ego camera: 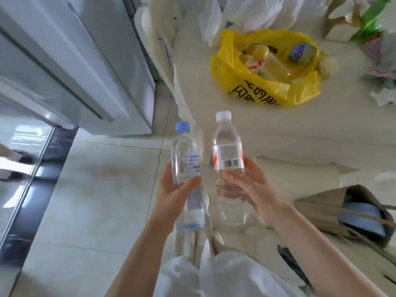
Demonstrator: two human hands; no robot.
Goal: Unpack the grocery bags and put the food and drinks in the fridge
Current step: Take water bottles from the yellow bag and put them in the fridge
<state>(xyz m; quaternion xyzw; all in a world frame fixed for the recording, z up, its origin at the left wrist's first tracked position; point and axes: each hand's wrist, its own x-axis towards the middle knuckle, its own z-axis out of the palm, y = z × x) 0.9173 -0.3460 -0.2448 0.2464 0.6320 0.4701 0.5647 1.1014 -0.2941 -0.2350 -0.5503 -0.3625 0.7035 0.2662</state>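
Fridge (70,67) at left, doors closed w/ both hands full: likely fumble or drop when opening. Left hand (171,196) clamped round blue-cap bottle (186,174), thumb across front. Right hand (252,185) wrapped round white-cap bottle (228,168), fingers behind. Yellow bag (267,86) beyond, still w/ food.

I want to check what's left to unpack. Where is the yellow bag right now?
In the head view the yellow bag lies open on the pale table, upper right, beyond the white-capped bottle in the right hand.

Glossy pale floor tiles (102,189) beside a cream table (278,129), brightly lit.
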